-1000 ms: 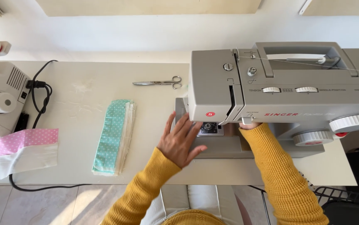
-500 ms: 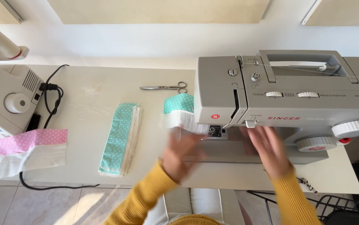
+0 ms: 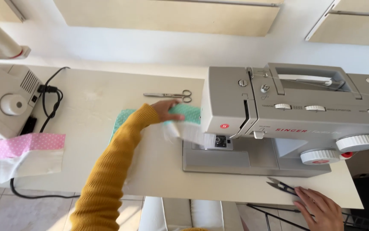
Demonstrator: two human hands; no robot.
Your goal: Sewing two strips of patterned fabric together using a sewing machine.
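Note:
My left hand (image 3: 165,110) reaches across the table and grips a green dotted fabric piece (image 3: 188,113) with a white underside, just left of the sewing machine's (image 3: 287,124) needle arm. The white part of the piece is blurred. A folded stack of the same green fabric (image 3: 120,121) lies beneath my yellow sleeve and is mostly hidden. My right hand (image 3: 319,208) is at the table's front right edge, its fingertips closed on the handle end of small black thread snips (image 3: 282,185) lying in front of the machine.
Silver scissors (image 3: 169,95) lie behind the fabric. A pink dotted fabric with white backing (image 3: 21,149) hangs over the left front edge. A second machine (image 3: 4,96) with a black cord (image 3: 49,100) stands at far left. A pale table (image 3: 94,98) bears it all.
My left hand left the needle plate and moved back and left with the green fabric piece. My right hand dropped from the machine to the thread snips at the front edge.

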